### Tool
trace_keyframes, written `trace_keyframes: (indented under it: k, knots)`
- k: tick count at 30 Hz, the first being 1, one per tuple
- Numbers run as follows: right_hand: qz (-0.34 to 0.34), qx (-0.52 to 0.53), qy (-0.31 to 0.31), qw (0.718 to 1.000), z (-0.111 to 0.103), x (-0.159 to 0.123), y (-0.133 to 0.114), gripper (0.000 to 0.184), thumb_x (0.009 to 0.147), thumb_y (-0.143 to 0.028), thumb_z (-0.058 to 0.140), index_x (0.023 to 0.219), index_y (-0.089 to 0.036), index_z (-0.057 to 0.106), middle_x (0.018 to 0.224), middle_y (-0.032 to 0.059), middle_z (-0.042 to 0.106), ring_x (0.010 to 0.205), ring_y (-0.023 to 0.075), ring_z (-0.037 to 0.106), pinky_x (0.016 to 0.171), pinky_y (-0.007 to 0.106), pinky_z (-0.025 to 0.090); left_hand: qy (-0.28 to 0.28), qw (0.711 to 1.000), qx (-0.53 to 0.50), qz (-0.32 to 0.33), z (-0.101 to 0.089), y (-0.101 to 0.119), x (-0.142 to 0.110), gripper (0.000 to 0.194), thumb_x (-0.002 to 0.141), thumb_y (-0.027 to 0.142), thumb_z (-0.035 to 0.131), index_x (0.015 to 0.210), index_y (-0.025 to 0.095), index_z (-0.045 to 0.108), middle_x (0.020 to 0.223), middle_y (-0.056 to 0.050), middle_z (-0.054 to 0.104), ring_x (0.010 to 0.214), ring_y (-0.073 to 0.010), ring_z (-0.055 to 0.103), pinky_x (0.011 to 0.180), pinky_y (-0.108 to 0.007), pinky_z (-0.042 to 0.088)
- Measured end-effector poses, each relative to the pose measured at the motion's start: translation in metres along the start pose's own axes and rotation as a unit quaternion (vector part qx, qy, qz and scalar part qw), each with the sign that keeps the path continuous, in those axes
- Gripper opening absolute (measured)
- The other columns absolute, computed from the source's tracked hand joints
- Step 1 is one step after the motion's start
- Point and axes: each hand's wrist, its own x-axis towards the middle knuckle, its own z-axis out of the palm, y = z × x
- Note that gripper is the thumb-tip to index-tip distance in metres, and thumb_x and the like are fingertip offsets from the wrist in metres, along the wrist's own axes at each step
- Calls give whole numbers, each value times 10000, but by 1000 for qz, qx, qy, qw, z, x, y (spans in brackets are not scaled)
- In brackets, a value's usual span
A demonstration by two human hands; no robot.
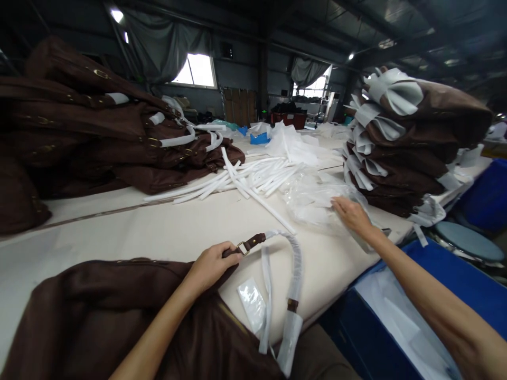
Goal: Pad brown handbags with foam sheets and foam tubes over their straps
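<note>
A dark brown bag (114,295) lies at the front left, with a brass zip along its opening. My left hand (214,266) is closed round the leather end of its handle, beside a metal ring (241,248). From there the handle (297,258) arches to the right, wrapped in thin white film, and its lower part is in a white sleeve (290,338). My right hand (352,215) reaches to a heap of clear plastic film (317,198), fingers pinched on its right side. Under the arch lie a small clear packet (251,301) and a white strip (266,290).
White foam strips (253,177) lie piled mid-table, with white sheets (291,142) behind. Brown bags are stacked at left (119,126) and right (428,137), the right ones with white paper. At lower right stand a blue bin (447,285) and a round stool (467,240).
</note>
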Motion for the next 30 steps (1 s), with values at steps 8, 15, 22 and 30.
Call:
trace_keyframes:
  k: [8, 15, 22, 30]
  knots:
    - [259, 273, -473, 797, 15, -98, -55, 447, 674, -590, 724, 720, -156, 627, 636, 22, 614, 544, 143, 517, 540, 266, 383, 28, 995, -100, 2, 0, -1, -2, 309, 670, 490, 601, 704, 183, 617, 654, 18, 583, 681, -187, 517, 643, -273, 354]
    - [328, 420, -447, 718, 110, -126, -99, 227, 566, -328, 752, 652, -164, 621, 583, 11, 604, 487, 119, 471, 477, 253, 325, 20, 985, -166, 27, -1, 3, -12, 316, 729, 482, 619, 723, 165, 619, 657, 20, 575, 641, -152, 484, 610, -253, 337]
    - [305, 520, -413, 683, 149, -116, -125, 349, 579, -371, 794, 841, -184, 658, 774, 16, 673, 685, 171, 584, 604, 280, 444, 15, 978, -205, 40, -1, 0, -14, 345, 756, 493, 619, 675, 160, 589, 593, 40, 487, 590, -121, 421, 586, -244, 297]
    - [242, 542, -402, 697, 148, -107, -121, 305, 649, -343, 789, 901, -201, 695, 858, 7, 699, 836, 195, 625, 756, 295, 452, 38, 939, -340, -21, 3, -4, -11, 465, 630, 436, 775, 941, 172, 552, 790, -7, 648, 738, -177, 582, 667, -258, 403]
